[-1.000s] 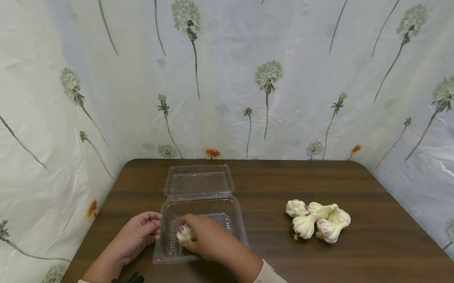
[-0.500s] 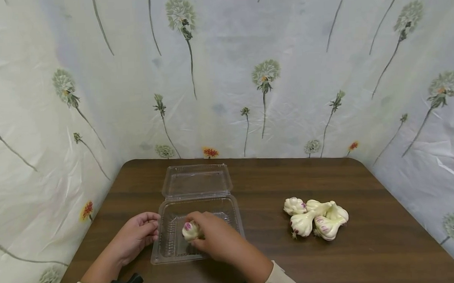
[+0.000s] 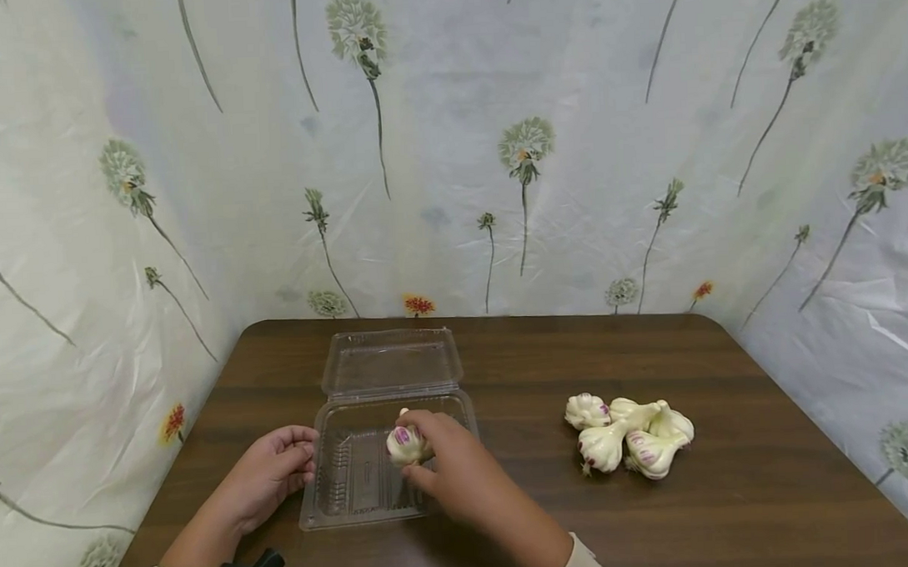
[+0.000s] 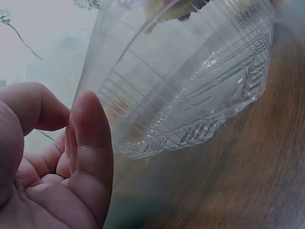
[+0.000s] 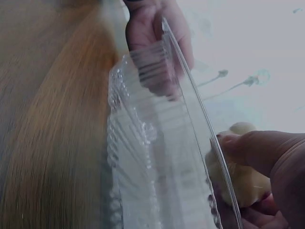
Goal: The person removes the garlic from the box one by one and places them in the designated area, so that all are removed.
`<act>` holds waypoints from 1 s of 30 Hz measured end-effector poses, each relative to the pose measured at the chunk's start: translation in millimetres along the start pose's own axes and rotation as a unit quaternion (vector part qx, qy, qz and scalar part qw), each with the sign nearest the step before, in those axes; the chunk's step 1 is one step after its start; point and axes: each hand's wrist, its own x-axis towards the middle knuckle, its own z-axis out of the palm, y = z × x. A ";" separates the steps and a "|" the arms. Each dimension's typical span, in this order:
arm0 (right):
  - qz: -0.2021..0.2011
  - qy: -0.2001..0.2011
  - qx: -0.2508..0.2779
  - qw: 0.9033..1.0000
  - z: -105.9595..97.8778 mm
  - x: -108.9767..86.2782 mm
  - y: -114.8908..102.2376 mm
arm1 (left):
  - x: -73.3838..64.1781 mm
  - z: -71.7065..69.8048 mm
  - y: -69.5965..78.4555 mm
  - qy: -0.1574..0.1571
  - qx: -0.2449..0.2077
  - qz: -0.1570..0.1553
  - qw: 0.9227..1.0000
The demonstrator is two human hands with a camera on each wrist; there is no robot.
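In the head view, an open clear plastic clamshell container (image 3: 359, 487) lies on the table with its lid folded back. My left hand (image 3: 273, 473) is at its left side; the left wrist view shows thumb and finger pinching the container rim (image 4: 78, 93). A white garlic bulb (image 3: 405, 446) with purple streaks is gripped by my right hand (image 3: 464, 471), over the right part of the container. Seen from the right wrist, the bulb (image 5: 245, 183) sits between thumb and fingers beside the rim. Part of it is covered by the hand.
Several more garlic bulbs (image 3: 628, 436) lie clustered on the wooden table (image 3: 532, 372), right of the container. The raised lid (image 3: 392, 361) rests behind the tray. A floral curtain (image 3: 449, 150) hangs around the table's back and sides.
My right hand has lifted the garlic bulb from low in the container and carried it to the right. The bulb's neck now points up. My left hand has stayed at the rim.
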 end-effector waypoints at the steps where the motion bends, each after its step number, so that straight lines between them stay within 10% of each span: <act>1: 0.002 0.007 0.003 1.000 -1.4 -0.9 1.1 | -0.2 -0.2 0.1 0.000 0.001 0.000 1.000; 30: 0.036 0.147 -0.039 0.988 -43.8 -46.8 30.8 | -1.2 -1.1 -0.5 -0.001 0.000 0.005 1.000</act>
